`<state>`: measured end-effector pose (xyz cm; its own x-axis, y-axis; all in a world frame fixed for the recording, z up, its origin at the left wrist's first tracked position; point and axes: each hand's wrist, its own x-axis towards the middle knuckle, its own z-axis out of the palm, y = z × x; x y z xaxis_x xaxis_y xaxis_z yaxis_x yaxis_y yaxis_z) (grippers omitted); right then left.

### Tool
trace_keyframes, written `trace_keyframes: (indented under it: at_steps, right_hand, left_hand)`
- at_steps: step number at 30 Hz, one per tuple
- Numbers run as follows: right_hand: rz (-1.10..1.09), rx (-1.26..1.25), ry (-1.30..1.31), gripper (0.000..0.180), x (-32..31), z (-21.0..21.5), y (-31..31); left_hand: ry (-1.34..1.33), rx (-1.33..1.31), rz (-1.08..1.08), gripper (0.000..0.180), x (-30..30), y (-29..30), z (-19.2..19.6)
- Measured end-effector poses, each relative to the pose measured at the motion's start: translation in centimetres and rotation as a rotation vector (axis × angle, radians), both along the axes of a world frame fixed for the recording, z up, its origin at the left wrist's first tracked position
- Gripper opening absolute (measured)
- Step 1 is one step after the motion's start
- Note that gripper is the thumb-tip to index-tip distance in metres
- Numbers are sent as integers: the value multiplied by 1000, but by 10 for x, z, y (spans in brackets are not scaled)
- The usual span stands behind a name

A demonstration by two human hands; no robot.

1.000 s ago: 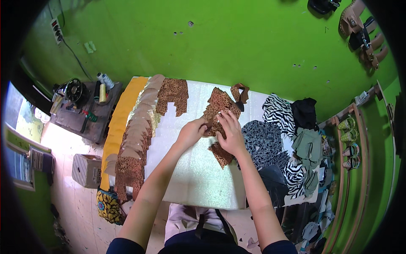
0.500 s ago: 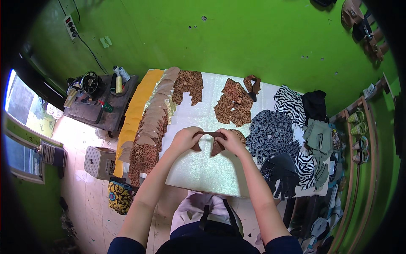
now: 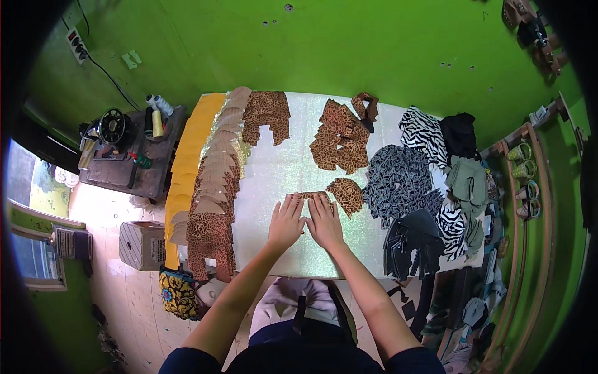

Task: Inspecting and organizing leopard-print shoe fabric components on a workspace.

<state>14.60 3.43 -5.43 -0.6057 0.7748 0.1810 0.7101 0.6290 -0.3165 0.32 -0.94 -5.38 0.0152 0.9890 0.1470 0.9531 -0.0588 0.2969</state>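
Head view shows the left hand (image 3: 286,222) and right hand (image 3: 324,221) pressing flat, fingers spread, on a leopard-print fabric piece (image 3: 339,194) near the tabletop's (image 3: 274,174) front edge.

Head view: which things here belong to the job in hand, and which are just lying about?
In hand: leopard piece under left hand and right hand; second leopard piece; leopard pile.
Lying about: zebra fabric; sewing machine; thread cones.
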Motion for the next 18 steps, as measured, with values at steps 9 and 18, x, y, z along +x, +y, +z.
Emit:
trace_keyframes:
  at_steps: [9,18]
  right_hand:
    - [-314,162,64,40,27,8,32]
    - [-461,-115,34,36,59,20,62]
  left_hand:
    - [-75,29,-73,38,7,5,6]
    - [-354,36,-85,28,41,21,11]
